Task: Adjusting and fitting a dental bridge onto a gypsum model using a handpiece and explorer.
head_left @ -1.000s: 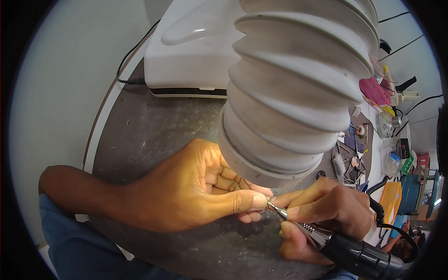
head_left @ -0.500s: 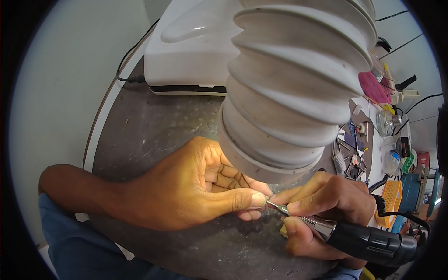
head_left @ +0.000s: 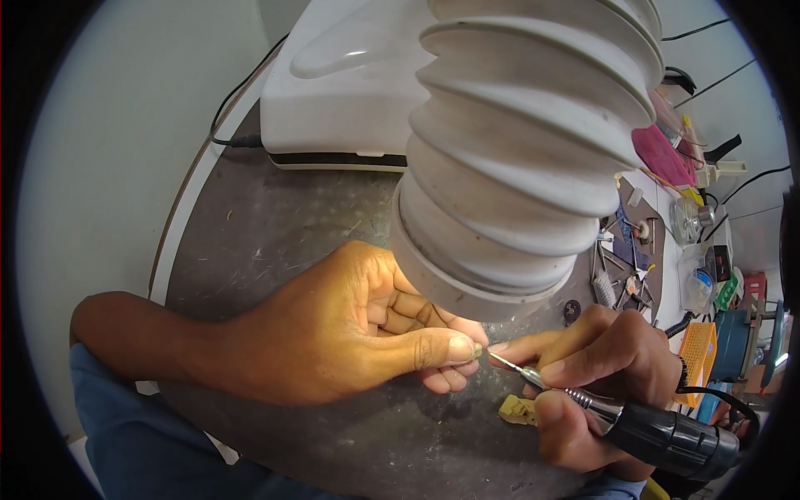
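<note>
My left hand (head_left: 358,333) pinches a small pale piece (head_left: 477,351) between thumb and fingertips; most of it is hidden by them, and its kind is too small to tell. In my right hand (head_left: 604,367) is a rotary handpiece (head_left: 667,437) with a black body and metal nose, gripped like a pen. Its thin bur (head_left: 504,361) points left at the small piece, a short gap away. A yellow crumbly lump (head_left: 518,409) lies on the table beneath the handpiece.
A ribbed white suction hose (head_left: 525,167) hangs right over my hands. Behind stands a white machine (head_left: 342,92) on the dark table (head_left: 275,217). Several small tools and burs (head_left: 625,267) lie at right, near a yellow basket (head_left: 698,358) and a coiled black cord.
My right hand has drawn the handpiece rightward, so the bur has come away from the small piece. More of the yellow lump now shows. My left hand has barely moved.
</note>
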Demonstrator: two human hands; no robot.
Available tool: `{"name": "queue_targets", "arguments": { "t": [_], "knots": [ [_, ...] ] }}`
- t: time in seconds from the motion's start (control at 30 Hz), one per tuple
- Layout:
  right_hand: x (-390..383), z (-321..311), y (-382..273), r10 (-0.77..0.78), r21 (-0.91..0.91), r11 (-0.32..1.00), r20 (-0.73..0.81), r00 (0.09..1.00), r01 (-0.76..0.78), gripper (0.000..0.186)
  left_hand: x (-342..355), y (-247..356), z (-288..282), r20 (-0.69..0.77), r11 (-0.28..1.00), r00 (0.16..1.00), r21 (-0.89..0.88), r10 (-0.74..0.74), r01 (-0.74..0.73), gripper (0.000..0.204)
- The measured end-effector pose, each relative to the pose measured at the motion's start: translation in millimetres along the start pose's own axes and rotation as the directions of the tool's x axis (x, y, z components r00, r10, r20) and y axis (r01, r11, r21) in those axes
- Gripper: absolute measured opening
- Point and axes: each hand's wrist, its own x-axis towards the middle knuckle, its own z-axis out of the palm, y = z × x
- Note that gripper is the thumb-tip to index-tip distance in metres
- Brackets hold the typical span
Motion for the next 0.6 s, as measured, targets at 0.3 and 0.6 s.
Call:
{"name": "queue_targets", "arguments": {
  "t": [0.3,0.6],
  "knots": [
    [3.1,8.6,8.8,-0.073,-0.059,0.996,0.012,0.997,0.074,0.024,-1.0,-0.9,-0.1,0.002,1.000,1.000,0.023,0.009,-0.009,0.018],
    [7.7,9.0,5.5,-0.047,-0.127,0.991,0.016,0.999,0.049,0.023,-0.1,-0.2,-1.3,0.021,1.000,1.000,0.031,0.001,-0.002,0.017]
  ]
}}
